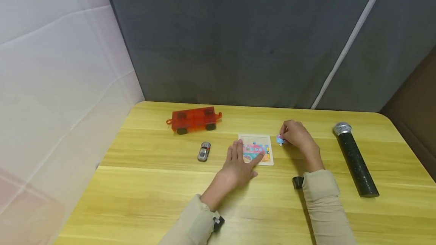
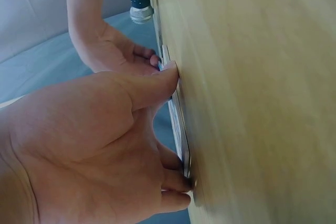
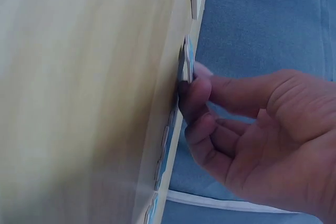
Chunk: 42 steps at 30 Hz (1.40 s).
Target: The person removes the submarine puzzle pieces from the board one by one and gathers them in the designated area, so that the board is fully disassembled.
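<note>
Puzzle piece [image 1: 280,140], small and blue, sits pinched in the fingertips of the right hand [image 1: 297,136], just right of the middle of the frame; it is just beside the right edge of the puzzle board [image 1: 269,160], so the board lies to the left of that hand, very near; the right wrist view shows the piece [image 3: 189,62] low against the table [image 1: 143,199], with the thumb and a finger curled on it; the left hand [image 1: 240,163] lies flat with straight fingers on the left part of the board, pressing it down; the left wrist view shows its thumb and fingertips touching the thin board [image 2: 177,124]; the two hands are apart, one on each side of the board; the board is nearly square and lies flat at the middle of the frame; a little grey car [image 1: 204,151] and an orange toy wagon [image 1: 193,119] sit off to the left, well apart from the hands; a black microphone [image 1: 355,160] lies at the right, its long side running from top to bottom of the frame, clear of the right hand; bare table is open in the lower part of the frame.
</note>
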Available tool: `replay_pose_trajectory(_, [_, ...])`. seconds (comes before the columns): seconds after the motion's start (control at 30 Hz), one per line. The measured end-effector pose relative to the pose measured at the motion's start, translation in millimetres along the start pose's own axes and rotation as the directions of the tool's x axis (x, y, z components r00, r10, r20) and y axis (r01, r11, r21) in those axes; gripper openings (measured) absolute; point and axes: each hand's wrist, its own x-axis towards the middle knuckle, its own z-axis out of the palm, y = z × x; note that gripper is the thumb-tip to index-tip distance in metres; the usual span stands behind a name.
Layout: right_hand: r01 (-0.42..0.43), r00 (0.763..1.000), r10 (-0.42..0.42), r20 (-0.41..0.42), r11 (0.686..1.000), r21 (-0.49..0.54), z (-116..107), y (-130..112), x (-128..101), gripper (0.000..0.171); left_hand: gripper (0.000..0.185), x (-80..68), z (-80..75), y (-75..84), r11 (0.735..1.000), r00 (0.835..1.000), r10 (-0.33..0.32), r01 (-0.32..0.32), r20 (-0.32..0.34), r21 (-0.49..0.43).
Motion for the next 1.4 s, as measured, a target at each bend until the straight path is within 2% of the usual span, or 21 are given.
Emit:
replay_pose_trajectory(0.17, [-0.026, 1.0, 0.026, -0.002, 0.998, -0.054, -4, 0, -1, 0.008, 0.068, 0.6, -1.0, 1.0, 1.0, 1.0, 0.0, 0.0, 0.004, 0.012])
replay_pose_trajectory(0.33, [0.015, 1.0, -0.017, -0.016, 0.993, -0.115, -3, -1, -2, 0.007, 0.067, -7.6, -8.5, 4.2, 1.0, 1.0, -0.002, 0.002, 0.009, 0.0])
replay_pose_trajectory(0.4, [0.076, 0.996, -0.08, -0.028, 0.989, -0.129, -1, -4, -3, 0.007, 0.067, -13.6, -13.6, 6.4, 1.0, 1.0, -0.008, 0.008, 0.007, 0.02])
replay_pose_trajectory(0.47, [0.175, 0.983, -0.181, -0.025, 0.975, -0.14, 3, -7, -6, 0.009, 0.066, -19.9, -18.9, 8.8, 0.999, 1.0, -0.014, 0.013, 0.011, 0.035])
replay_pose_trajectory(0.57, [0.327, 0.945, -0.324, 0.039, 0.934, -0.143, 10, -12, -15, 0.014, 0.066, -25.3, -22.9, 11.1, 0.998, 1.0, -0.023, 0.023, 0.003, 0.066])
replay_pose_trajectory(0.67, [0.39, 0.92, -0.378, 0.107, 0.912, -0.128, 18, -16, -27, 0.02, 0.065, -27.5, -25.8, 11.6, 0.998, 1.0, -0.027, 0.027, 0.003, 0.058])
replay_pose_trajectory(0.73, [0.388, 0.919, -0.374, 0.123, 0.913, -0.124, 22, -17, -31, 0.022, 0.065, -27.3, -26.3, 11.2, 0.998, 1.0, -0.029, 0.029, 0.0, 0.063])
replay_pose_trajectory(0.93, [0.357, 0.933, -0.346, 0.103, 0.925, -0.128, 28, -19, -33, 0.02, 0.067, -32.0, -30.4, 15.6, 0.995, 0.999, -0.037, 0.038, -0.016, 0.094])
replay_pose_trajectory(1.07, [0.349, 0.936, -0.336, 0.107, 0.928, -0.134, 30, -20, -33, 0.021, 0.072, -37.0, -30.5, 21.6, 0.99, 1.0, -0.02, 0.022, -0.02, 0.139])
replay_pose_trajectory(1.17, [0.358, 0.933, -0.348, 0.095, 0.923, -0.141, 31, -20, -33, 0.021, 0.075, -39.7, -31.3, 24.4, 0.985, 1.0, -0.004, 0.005, -0.009, 0.174])
replay_pose_trajectory(1.4, [0.392, 0.917, -0.398, 0.021, 0.894, -0.215, 33, -22, -32, 0.026, 0.075, -40.6, -31.4, 23.8, 0.993, 1.0, -0.003, 0.001, 0.019, 0.121])
